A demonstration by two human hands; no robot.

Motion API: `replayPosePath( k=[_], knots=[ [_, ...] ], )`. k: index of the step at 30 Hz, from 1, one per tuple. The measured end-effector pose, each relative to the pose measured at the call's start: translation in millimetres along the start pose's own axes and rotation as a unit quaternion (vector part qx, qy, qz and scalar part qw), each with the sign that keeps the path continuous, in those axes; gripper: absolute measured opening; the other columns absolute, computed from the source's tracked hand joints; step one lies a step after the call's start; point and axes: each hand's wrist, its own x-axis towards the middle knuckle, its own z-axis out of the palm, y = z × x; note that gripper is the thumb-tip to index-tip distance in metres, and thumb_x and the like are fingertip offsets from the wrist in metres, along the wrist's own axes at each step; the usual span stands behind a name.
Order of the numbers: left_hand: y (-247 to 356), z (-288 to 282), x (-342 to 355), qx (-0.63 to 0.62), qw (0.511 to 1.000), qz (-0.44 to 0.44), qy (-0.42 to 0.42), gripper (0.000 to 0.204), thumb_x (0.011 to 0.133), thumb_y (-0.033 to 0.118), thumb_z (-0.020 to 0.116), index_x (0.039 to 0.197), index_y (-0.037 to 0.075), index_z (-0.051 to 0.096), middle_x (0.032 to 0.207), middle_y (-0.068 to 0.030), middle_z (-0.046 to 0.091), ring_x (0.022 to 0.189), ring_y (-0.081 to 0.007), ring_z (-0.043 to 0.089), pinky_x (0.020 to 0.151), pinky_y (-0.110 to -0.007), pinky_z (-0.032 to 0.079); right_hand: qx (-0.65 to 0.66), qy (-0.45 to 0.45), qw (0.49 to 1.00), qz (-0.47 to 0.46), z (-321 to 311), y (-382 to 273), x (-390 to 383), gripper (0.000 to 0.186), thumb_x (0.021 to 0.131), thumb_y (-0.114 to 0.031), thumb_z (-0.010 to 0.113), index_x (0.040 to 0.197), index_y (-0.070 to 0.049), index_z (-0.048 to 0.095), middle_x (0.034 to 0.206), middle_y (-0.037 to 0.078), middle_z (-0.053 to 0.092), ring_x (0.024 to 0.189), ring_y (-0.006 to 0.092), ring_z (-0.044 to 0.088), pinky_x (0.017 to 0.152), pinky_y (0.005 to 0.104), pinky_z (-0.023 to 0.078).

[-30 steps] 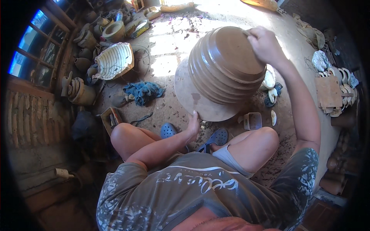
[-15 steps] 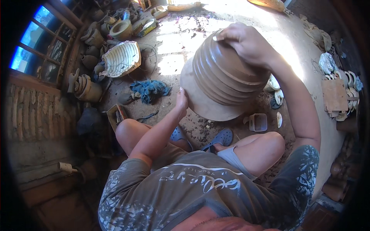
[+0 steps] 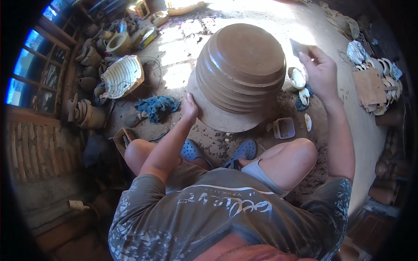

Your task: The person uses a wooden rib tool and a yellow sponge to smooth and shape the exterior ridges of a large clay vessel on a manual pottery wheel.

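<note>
**Ribbed pot: right hand lifted clear**

Since the earlier frame, the right hand (image 3: 320,71) has left the pot's top and now pinches a thin flat scraper. The left hand (image 3: 190,107), open, presses the wall of the ribbed clay pot (image 3: 241,69), which stands on its round board (image 3: 217,119) on the floor. Judged step: smoothing the surface; next, the scraper must meet the wall. A small white bowl (image 3: 296,78) and a blue rag (image 3: 157,106) lie near.

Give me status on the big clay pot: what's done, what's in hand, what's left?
Done: the large ribbed brown clay pot is fully formed, stepped ridges down its wall, sitting upside down on the round disc.
In hand: left hand rests against the disc's edge by the pot's lower wall; right hand holds a thin flat scraper, clear of the pot.
Left: probably surface finishing; how much, I cannot tell.
</note>
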Motion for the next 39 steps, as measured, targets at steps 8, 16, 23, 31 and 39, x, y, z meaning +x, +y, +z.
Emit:
replayPosePath(
  k=[8, 16, 23, 31, 39],
  knots=[
    [-57.6, 49.4, -162.1, -0.069, 0.965, -0.19, -0.169, 0.066, 0.111, 0.049, 0.031, 0.152, -0.003, 0.028, 0.146, -0.0253, 0.05, 0.132, -0.0342, 0.052, 0.112, -0.046, 0.04, -0.127, 0.041, 0.991, -0.019, 25.8, 26.8, -3.3, 0.034, 0.101, -0.021, 0.06, 0.126, 0.0, 0.068, 0.112, 0.02, 0.075, 0.099, 0.0267, 0.072, 0.089, 0.0379, 0.053],
    [-53.5, 16.0, -48.7, -0.312, 0.94, -0.132, -0.047, 0.08, 0.106, 0.06, 0.041, 0.156, 0.0, 0.03, 0.153, -0.0224, 0.046, 0.137, -0.0324, 0.049, 0.116, -0.046, 0.037, -0.037, -0.015, 0.998, 0.049, 32.9, 29.5, 7.4, 0.036, 0.104, -0.015, 0.056, 0.136, 0.0, 0.064, 0.073, -0.001, 0.061, 0.062, 0.0044, 0.051, 0.058, 0.0252, 0.043],
    [-38.9, 53.5, -145.8, -0.143, 0.964, -0.205, -0.091, 0.074, 0.108, 0.058, 0.033, 0.152, -0.001, 0.036, 0.148, -0.0199, 0.05, 0.134, -0.0281, 0.051, 0.113, -0.046, 0.04, -0.098, -0.005, 0.994, 0.041, 31.9, 35.4, 6.5, 0.039, 0.102, -0.016, 0.061, 0.136, 0.001, 0.065, 0.091, 0.007, 0.073, 0.075, 0.0104, 0.064, 0.069, 0.0274, 0.051],
    [-52.5, 24.0, -47.9, -0.275, 0.955, -0.111, -0.01, 0.078, 0.108, 0.059, 0.035, 0.155, -0.002, 0.026, 0.139, -0.023, 0.058, 0.124, -0.0324, 0.06, 0.107, -0.045, 0.046, -0.098, -0.003, 0.995, 0.022, 32.7, 17.8, -2.7, 0.038, 0.098, -0.015, 0.066, 0.128, 0.008, 0.067, 0.112, 0.016, 0.076, 0.098, 0.015, 0.071, 0.087, 0.0305, 0.055],
    [-11.1, 44.3, -182.8, -0.073, 0.893, -0.303, -0.324, 0.088, 0.104, 0.068, 0.033, 0.158, 0.0, 0.021, 0.152, -0.0257, 0.045, 0.136, -0.0324, 0.051, 0.111, -0.045, 0.043, -0.106, 0.021, 0.994, 0.02, 19.4, 32.0, -8.4, 0.034, 0.097, -0.013, 0.068, 0.124, 0.007, 0.07, 0.111, 0.014, 0.076, 0.099, 0.0142, 0.069, 0.089, 0.0293, 0.053]
  ],
)
